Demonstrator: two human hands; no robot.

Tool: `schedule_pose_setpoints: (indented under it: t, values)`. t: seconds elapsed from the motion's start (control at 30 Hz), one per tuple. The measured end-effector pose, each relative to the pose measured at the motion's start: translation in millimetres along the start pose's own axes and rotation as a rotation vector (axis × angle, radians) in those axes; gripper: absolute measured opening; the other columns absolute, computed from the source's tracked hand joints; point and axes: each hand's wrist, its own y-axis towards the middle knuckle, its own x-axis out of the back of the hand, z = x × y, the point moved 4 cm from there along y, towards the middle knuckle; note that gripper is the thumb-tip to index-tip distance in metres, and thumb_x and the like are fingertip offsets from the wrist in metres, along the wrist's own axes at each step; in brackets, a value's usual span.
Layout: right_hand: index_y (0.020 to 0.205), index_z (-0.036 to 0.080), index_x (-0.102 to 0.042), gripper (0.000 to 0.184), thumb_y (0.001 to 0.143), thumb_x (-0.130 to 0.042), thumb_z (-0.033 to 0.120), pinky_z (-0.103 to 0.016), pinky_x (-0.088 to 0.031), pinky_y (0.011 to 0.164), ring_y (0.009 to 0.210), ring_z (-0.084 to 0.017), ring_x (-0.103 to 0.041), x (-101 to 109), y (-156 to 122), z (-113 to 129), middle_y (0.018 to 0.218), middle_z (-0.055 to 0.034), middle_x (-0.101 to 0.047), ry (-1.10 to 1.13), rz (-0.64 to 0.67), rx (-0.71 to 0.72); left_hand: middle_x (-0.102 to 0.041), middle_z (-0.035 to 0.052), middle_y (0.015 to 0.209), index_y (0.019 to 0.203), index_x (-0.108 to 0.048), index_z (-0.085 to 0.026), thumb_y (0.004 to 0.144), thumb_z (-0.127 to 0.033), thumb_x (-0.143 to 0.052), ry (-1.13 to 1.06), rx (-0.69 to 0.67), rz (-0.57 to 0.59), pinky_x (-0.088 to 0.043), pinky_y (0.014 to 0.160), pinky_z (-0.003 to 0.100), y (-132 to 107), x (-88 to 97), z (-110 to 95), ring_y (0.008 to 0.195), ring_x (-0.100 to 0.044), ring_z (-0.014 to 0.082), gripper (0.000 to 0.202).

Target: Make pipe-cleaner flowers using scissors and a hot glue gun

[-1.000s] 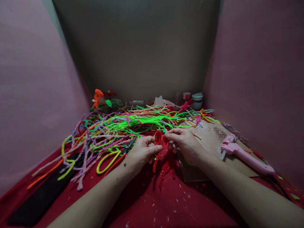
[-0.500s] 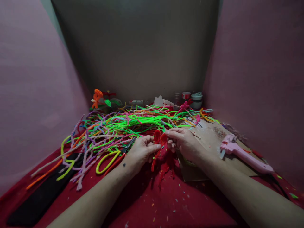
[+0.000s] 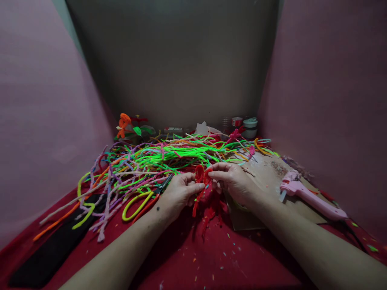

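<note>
Red pipe cleaners (image 3: 199, 173), bent into loops with ends hanging down, are held up between my two hands over the red cloth. My left hand (image 3: 184, 187) pinches them from the left, thumb and forefinger closed. On the other side, my right hand (image 3: 228, 177) grips a red loop with thumb and fingertips. More red pieces (image 3: 208, 219) lie on the cloth just below; where they join the held part is hard to make out. Scissors (image 3: 146, 201) with yellow and red handles rest beside my left wrist.
A large heap of coloured pipe cleaners (image 3: 181, 153) spreads behind my hands. To the right, a pink glue gun (image 3: 311, 197) lies on a cardboard sheet (image 3: 260, 173). An orange flower (image 3: 123, 125) and a lidded cup (image 3: 250, 128) stand at the back. Black fabric (image 3: 54, 249) lies at left.
My right hand's fingers have shifted slightly left and closed more over the red loop. The left hand stays almost still.
</note>
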Motion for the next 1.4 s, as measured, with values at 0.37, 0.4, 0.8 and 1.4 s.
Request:
schedule_pose_setpoints:
  t: [0.37, 0.4, 0.8, 1.4]
  values:
    - [0.068, 0.015, -0.059, 0.004, 0.065, -0.059, 0.017, -0.019, -0.028, 0.035, 0.033, -0.006, -0.039, 4, 0, -2, 0.042, 0.0055, -0.051, -0.103, -0.083, -0.008, -0.049, -0.0054, 0.052, 0.072, -0.055, -0.013, 0.072, -0.035, -0.061, 0.068, -0.058, 0.018, -0.024, 0.035, 0.018, -1, -2.2, -5, 0.034, -0.035, 0.0031, 0.023]
    - [0.067, 0.015, -0.059, 0.004, 0.064, -0.059, 0.017, -0.019, -0.028, 0.035, 0.033, -0.006, -0.039, 4, 0, -1, 0.042, 0.0055, -0.051, -0.121, -0.097, -0.009, -0.051, -0.0047, 0.053, 0.069, -0.053, -0.014, 0.073, -0.036, -0.06, 0.09, -0.06, 0.0, -0.024, 0.035, 0.018, -2, -2.2, -6, 0.034, -0.036, 0.0032, 0.024]
    - [0.071, 0.017, -0.067, 0.013, 0.063, -0.058, 0.012, -0.026, -0.044, 0.063, 0.064, -0.015, -0.057, -3, -2, 13, 0.067, -0.0012, -0.064, -0.544, -0.186, 0.152, -0.046, -0.0055, 0.043, 0.058, -0.045, -0.018, 0.08, -0.039, -0.045, 0.338, -0.172, -0.114, -0.026, 0.035, 0.019, -2, 0.8, -12, 0.032, -0.036, 0.0064, 0.031]
    - [0.065, 0.018, -0.054, 0.009, 0.066, -0.061, 0.023, -0.02, -0.037, 0.042, 0.042, -0.008, -0.047, -16, -9, 15, 0.051, 0.0053, -0.055, -0.153, -0.044, 0.076, -0.044, -0.0063, 0.045, 0.06, -0.048, -0.019, 0.079, -0.031, -0.046, 0.374, -0.22, -0.043, -0.024, 0.041, 0.021, -8, -6.8, -11, 0.038, -0.034, 0.0073, 0.023]
